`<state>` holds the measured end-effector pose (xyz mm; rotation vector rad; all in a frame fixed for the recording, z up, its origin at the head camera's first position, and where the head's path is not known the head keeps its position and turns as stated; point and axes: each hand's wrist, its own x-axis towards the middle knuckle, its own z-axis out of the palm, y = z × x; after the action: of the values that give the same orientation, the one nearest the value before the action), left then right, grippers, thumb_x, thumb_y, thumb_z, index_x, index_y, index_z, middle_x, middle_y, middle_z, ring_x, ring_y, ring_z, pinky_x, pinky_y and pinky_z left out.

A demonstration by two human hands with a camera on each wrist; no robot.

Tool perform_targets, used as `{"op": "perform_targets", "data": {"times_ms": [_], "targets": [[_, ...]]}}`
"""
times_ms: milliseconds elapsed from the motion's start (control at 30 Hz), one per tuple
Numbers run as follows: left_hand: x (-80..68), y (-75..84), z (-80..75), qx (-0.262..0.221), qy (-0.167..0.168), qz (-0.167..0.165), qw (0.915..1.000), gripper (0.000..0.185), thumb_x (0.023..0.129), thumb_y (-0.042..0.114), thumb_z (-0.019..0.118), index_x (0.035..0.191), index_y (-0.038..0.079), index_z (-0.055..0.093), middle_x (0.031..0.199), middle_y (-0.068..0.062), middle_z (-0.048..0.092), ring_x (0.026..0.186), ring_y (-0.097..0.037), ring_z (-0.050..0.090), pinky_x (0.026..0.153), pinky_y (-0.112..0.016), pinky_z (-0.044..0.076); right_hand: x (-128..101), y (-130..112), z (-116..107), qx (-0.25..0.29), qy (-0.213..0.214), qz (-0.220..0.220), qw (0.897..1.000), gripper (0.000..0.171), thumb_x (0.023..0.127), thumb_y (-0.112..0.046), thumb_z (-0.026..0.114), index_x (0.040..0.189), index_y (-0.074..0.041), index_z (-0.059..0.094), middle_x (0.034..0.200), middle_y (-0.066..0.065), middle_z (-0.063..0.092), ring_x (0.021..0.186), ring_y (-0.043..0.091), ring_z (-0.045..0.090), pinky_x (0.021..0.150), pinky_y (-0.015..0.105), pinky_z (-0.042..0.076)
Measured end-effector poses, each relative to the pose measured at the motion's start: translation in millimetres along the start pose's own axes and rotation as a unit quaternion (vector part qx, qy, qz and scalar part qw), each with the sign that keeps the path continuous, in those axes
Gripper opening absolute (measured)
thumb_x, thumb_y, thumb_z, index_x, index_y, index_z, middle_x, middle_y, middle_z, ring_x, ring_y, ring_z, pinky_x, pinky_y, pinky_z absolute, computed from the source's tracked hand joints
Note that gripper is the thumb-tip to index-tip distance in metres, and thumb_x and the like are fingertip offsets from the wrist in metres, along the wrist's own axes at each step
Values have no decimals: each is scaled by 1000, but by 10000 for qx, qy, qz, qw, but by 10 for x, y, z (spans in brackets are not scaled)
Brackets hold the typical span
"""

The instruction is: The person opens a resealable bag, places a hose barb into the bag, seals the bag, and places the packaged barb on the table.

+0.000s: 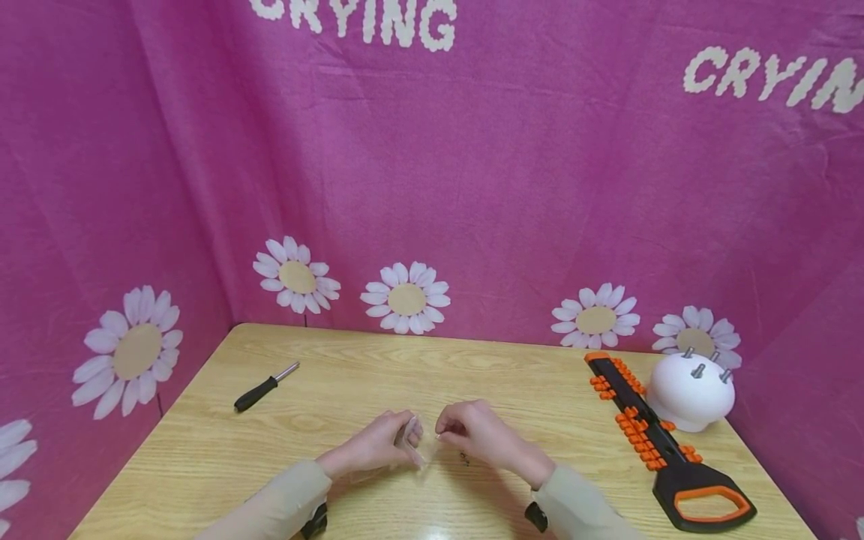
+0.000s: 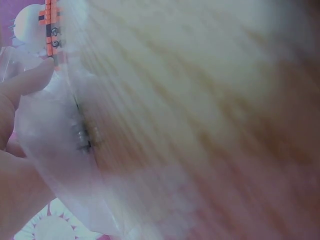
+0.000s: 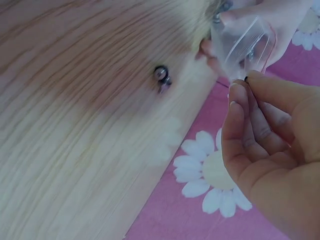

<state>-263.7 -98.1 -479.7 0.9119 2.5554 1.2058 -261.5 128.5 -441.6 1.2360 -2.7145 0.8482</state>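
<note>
My left hand (image 1: 381,444) holds a clear plastic zip bag (image 3: 235,55) above the table, its thumb and fingers curled on the bag's side. Small metal hardware (image 2: 82,136) shows through the plastic in the left wrist view. At the bag's mouth, my right hand (image 1: 482,435) pinches a small dark part (image 3: 246,79) between thumb and index finger; its exact kind is hidden by the fingertips. Just below the right hand, a few loose metal screws (image 1: 464,457) lie on the wood, one with a dark ring (image 3: 161,73) around it.
A screwdriver (image 1: 266,388) with a black handle lies at the left. On the right are a long black bar with orange clips and a loop handle (image 1: 664,450), and a white rounded piece (image 1: 688,397) with several bolts standing in it. Pink cloth (image 1: 432,187) hangs behind the table.
</note>
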Motion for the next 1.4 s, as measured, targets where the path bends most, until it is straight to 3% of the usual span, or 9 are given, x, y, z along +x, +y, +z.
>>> {"op": "perform_targets", "data": {"times_ms": [367,600,933,1400], "targets": [[6,-24,27,-30,28,-7,10000,34,77,15,85,98,4,61,90,-4,66,82,-1,47,82,-20,40,50,-44,28,205,-7,-44,9998,6,87,1,71,90,-5,71,84,4,73,74,-2,61,68,17,54],[8,-18,10,-176,8,34,9998,34,75,10,85,98,2,60,91,-6,66,83,-1,52,80,-20,45,-67,60,-27,119,80,77,9999,7,86,3,69,90,-2,70,83,5,73,74,0,62,69,20,56],[7,-33,14,-494,-74,134,9987,32,75,2,82,96,-2,58,91,-11,65,75,3,58,74,-17,49,-262,259,-4,176,-213,422,9987,6,87,-1,71,85,-6,69,80,2,71,71,-6,55,64,19,52],[9,-38,32,-554,-23,153,9983,33,74,2,83,96,-3,58,90,-13,66,74,3,60,73,-17,50,-305,314,74,81,-249,178,9995,8,84,0,74,85,-7,70,81,3,72,72,-5,56,64,16,50]]}}
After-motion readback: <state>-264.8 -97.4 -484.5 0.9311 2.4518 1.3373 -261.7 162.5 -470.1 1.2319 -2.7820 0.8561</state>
